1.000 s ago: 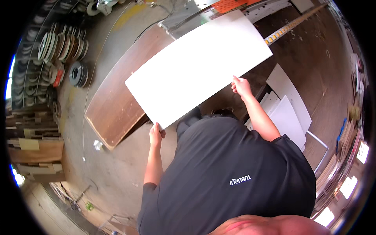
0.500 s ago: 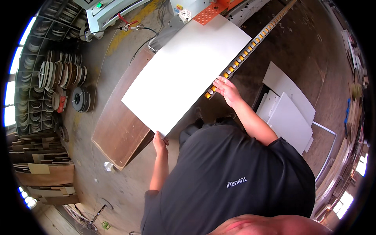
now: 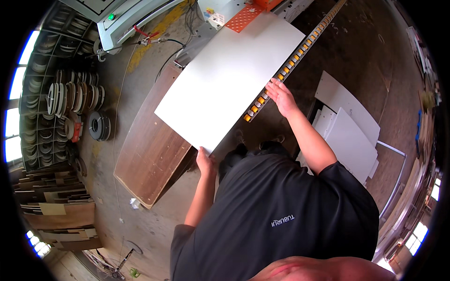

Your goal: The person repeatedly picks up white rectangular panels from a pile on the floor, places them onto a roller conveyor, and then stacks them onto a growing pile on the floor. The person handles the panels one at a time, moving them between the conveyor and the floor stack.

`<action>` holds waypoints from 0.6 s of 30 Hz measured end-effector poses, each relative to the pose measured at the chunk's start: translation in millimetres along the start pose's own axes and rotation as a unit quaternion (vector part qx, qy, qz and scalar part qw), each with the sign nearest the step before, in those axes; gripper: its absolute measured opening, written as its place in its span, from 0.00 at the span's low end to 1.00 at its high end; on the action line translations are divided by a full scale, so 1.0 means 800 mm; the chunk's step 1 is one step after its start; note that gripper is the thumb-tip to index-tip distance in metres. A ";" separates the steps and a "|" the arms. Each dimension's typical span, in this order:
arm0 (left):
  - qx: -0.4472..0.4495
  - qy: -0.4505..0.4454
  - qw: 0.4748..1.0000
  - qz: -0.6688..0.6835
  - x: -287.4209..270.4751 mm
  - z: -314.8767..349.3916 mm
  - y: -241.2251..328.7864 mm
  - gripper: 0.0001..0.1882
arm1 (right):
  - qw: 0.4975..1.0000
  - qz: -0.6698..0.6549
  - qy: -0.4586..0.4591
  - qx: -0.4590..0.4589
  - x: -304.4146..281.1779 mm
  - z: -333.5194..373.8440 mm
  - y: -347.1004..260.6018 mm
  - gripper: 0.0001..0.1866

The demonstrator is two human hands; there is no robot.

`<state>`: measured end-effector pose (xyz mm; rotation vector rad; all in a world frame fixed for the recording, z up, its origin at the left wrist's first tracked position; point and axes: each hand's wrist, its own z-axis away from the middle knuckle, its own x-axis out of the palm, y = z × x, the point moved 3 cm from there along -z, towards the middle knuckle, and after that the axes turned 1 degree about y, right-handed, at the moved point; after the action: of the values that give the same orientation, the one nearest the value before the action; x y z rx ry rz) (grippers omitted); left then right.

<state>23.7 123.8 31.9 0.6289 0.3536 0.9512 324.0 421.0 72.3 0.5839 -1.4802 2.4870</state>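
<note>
A large white panel [image 3: 229, 79] lies flat, its far end under an orange perforated plate [image 3: 243, 18]. At the panel's near corner, my left hand [image 3: 205, 161] is closed on the edge with the thumb on top. My right hand [image 3: 282, 98] lies along the panel's right edge with its fingers stretched out, above a rail of yellow and white rollers [image 3: 254, 109]. Part of that rail is hidden beneath the right fingers. Below the panel, on the left, is a brown wooden board [image 3: 147, 154].
A grey machine with a green button [image 3: 111, 17] stands at the far left. Further left, a rack [image 3: 40, 93] holds several edging rolls, with a dark coil [image 3: 99, 126] on the floor. To the right are stacked white panels [image 3: 347, 140] and a metal frame [image 3: 398, 173].
The white panel has shifted right and slightly away from me, further along the roller rail. Both hands have moved with it, the left still gripping the corner.
</note>
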 end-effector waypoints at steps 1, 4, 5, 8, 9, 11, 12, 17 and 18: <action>0.003 -0.002 1.000 -0.003 0.010 -0.004 -0.003 0.20 | 1.000 -0.003 -0.006 -0.005 -0.006 -0.006 -0.005 0.32; -0.007 -0.032 0.999 0.005 0.052 -0.006 -0.001 0.21 | 0.999 0.015 0.000 -0.029 -0.022 -0.011 -0.017 0.31; -0.001 -0.032 0.999 -0.008 0.061 -0.008 -0.002 0.21 | 0.999 0.022 0.004 -0.029 -0.024 -0.005 -0.021 0.31; 0.004 -0.063 0.997 -0.036 0.097 0.000 0.007 0.22 | 0.998 0.050 0.034 -0.021 -0.048 0.021 -0.010 0.26; 0.016 -0.082 0.995 -0.046 0.106 -0.002 0.007 0.22 | 0.997 0.068 0.036 -0.010 -0.062 0.036 -0.002 0.25; 0.022 -0.105 0.992 -0.059 0.122 -0.010 0.002 0.23 | 0.994 0.096 0.052 0.025 -0.097 0.072 0.023 0.23; 0.006 -0.107 0.993 -0.060 0.134 -0.010 0.004 0.23 | 0.991 0.107 0.068 0.047 -0.119 0.093 0.039 0.22; -0.020 -0.133 0.988 -0.071 0.190 -0.007 0.013 0.22 | 0.959 0.144 0.181 0.161 -0.260 0.211 0.143 0.23; -0.021 -0.143 0.987 -0.076 0.202 -0.005 0.014 0.22 | 0.950 0.147 0.207 0.182 -0.287 0.236 0.163 0.24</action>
<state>102.1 265.8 34.7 0.6795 0.1239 0.7083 530.1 201.5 -48.9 -0.1323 -1.0185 2.8967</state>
